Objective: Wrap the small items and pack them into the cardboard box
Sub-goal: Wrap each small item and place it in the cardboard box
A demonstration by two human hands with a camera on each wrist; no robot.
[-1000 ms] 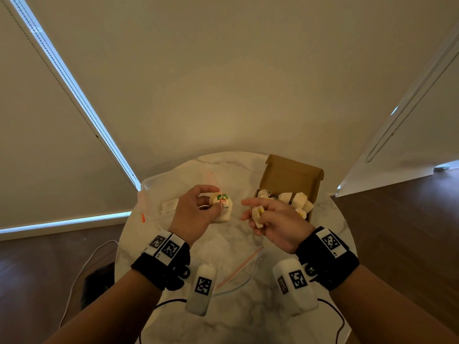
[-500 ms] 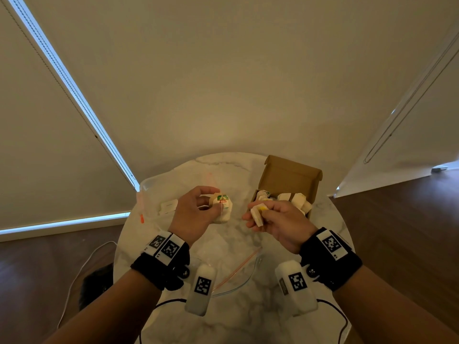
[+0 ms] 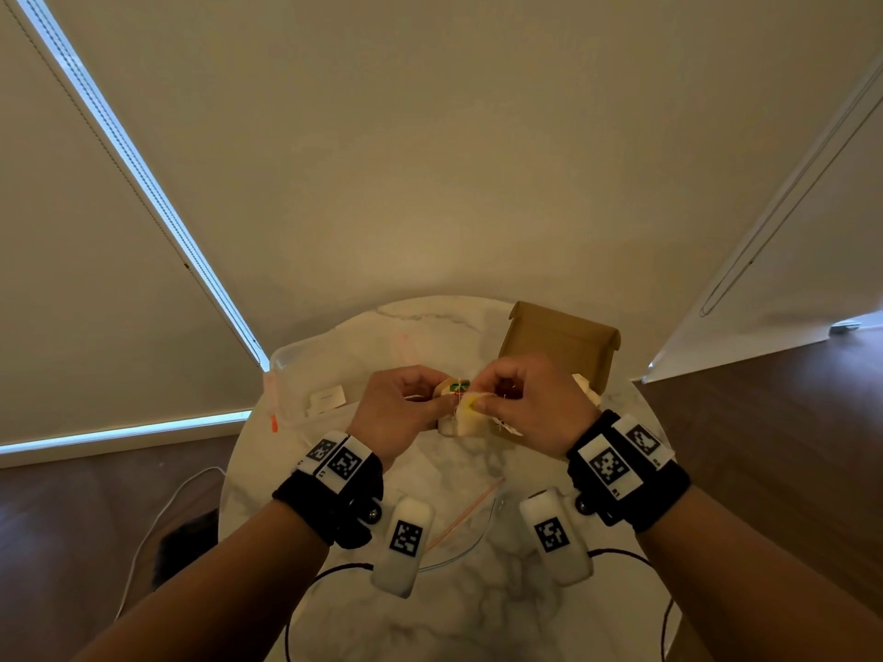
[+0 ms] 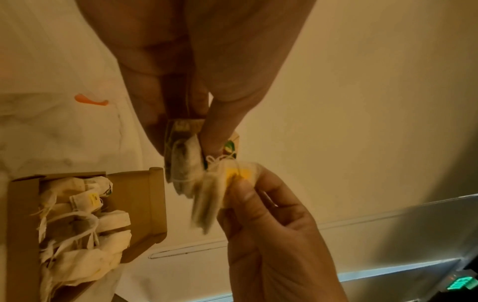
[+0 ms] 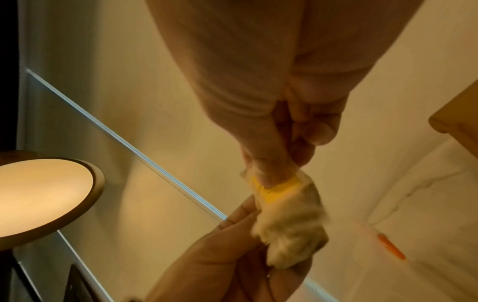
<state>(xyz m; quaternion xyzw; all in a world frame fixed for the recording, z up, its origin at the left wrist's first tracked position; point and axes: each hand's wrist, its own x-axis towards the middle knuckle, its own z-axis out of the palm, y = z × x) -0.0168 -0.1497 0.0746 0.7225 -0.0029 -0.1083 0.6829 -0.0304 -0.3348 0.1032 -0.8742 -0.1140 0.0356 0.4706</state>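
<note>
Head view showed a round marble table (image 3: 430, 604) under both hands, with an open cardboard box (image 3: 559, 336) just beyond the right hand's (image 3: 530, 408) knuckles and a clear plastic bag (image 3: 306, 375) with an orange tab beyond the left hand (image 3: 396, 413). In the left wrist view the box (image 4: 145, 204) lay below and left of the fingers, filled with pale tea bags (image 4: 85, 235) and their loose strings; one carried a small yellow tag whose print was too small to read.

The two hands met above the table, fingertips almost touching. The left hand's thumb and fingers (image 4: 214, 130) were closed narrowly, pinching a tea bag with a green tag (image 4: 186, 155); the tag showed green and red marks, but no writing could be read. The right hand's thumb and fingers (image 5: 261, 163) were likewise closed tight, pinching a tea bag with a yellow tag (image 5: 289, 220) by the tag itself, the bag hanging just below the fingertips. The two bags touched, side by side between the hands, and a thin white string (image 4: 216, 160) ran between their tags. No brand name was legible anywhere.
</note>
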